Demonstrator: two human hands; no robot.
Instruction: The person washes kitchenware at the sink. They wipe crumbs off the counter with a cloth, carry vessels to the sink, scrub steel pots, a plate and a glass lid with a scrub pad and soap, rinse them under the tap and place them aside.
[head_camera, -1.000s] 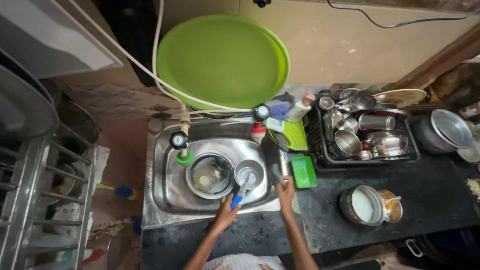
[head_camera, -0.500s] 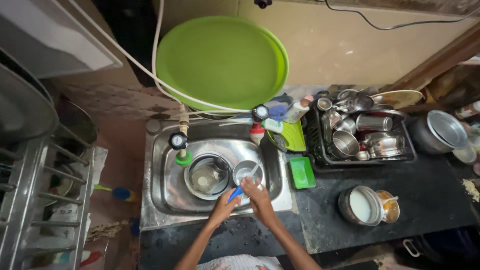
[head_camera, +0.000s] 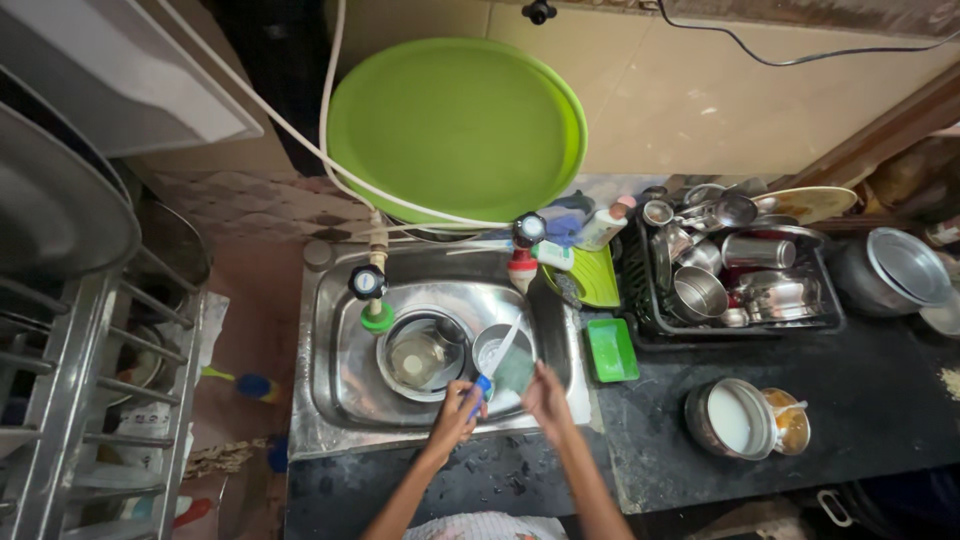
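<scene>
My left hand (head_camera: 453, 417) grips the blue handle of a utensil (head_camera: 497, 357) whose pale blade slants up over the steel sink (head_camera: 340, 385). My right hand (head_camera: 546, 396) holds a green scrub pad (head_camera: 515, 371) pressed against that blade. Just behind the pad, a small steel cup (head_camera: 493, 347) stands in the basin. A wider round steel pot (head_camera: 421, 358) sits to the cup's left, under a tap with a green collar (head_camera: 370, 297).
A green soap tray (head_camera: 611, 350) lies right of the sink. A black crate (head_camera: 828, 318) holds several steel vessels. A pot of white liquid (head_camera: 731, 419) stands on the dark counter. Large green lids (head_camera: 458, 128) lean on the wall; a steel rack (head_camera: 90, 380) stands left.
My right hand came from the sink's right rim over to the utensil, and it now presses a green scrub pad on the blade. The left hand kept hold of the blue handle.
</scene>
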